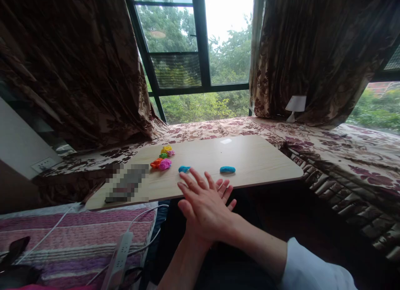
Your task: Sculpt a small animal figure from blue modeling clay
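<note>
My right hand (208,208) lies across my left hand (227,193), palm against palm, in front of the table's near edge. Its fingers are stretched out and spread. Below it, the left fingers stick out to the right, also straight. Whether anything sits between the palms is hidden. Just beyond the right fingertips is a small lump of blue modelling clay (183,169), partly covered by them. A smooth blue clay roll (227,169) lies on the table farther right, touched by neither hand.
Yellow clay (166,149), green clay (163,156), orange clay (155,163) and pink clay (165,164) cluster on the table (259,156). A pixelated dark object (126,183) lies left. A power strip (120,256) with cables rests on the striped bedding (78,240). A lamp (296,104) stands behind.
</note>
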The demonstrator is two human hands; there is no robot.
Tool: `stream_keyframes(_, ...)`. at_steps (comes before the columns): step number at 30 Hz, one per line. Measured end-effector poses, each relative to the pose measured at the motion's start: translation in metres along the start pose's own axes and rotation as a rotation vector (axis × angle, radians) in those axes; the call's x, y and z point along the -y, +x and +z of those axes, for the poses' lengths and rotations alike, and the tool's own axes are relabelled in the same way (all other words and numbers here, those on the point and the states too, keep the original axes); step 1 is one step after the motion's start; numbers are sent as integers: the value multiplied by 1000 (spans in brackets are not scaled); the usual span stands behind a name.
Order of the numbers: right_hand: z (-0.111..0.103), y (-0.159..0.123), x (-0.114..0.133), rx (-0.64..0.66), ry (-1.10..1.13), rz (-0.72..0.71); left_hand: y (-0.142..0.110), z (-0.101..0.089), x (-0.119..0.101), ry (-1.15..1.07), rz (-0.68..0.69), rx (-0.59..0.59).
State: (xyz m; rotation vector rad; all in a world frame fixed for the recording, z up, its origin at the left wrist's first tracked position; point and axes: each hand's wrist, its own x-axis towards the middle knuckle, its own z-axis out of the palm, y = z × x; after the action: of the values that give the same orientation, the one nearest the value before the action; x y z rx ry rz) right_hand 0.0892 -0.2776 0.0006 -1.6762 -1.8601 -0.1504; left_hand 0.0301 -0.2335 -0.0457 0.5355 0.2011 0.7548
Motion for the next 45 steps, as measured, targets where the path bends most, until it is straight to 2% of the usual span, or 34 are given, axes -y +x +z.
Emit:
stream_keyframes(4,-2,30,-33,-94,27,33,-7,13,0,153,-49,-97)
stream_keyframes(8,-9,17,-55,-96,205,38,-13,17,-14,238,-57,-162)
stream_keyframes(14,-24,-28,-41,-195,484,10,-20,30,-22,322,112,-180)
stream_keyframes(17,-26,-32,-34,-273,582,15,-26,35,-23,382,130,-160)
stream_keyframes(20,-28,-30,-32,-317,728,79,-34,36,-27,505,139,-115)
stream_keyframes(23,-31,-29,-30,-344,806,96,-40,35,-30,633,206,-130)
stream_keyframes(34,-38,-33,-24,-369,672,18,-46,25,-39,1095,425,-96)
stream_keyframes(38,-35,-33,-24,-416,612,42,-45,24,-38,1159,479,-106)
stream_keyframes(45,-33,-34,-23,-419,632,50,-46,26,-37,1217,498,-143)
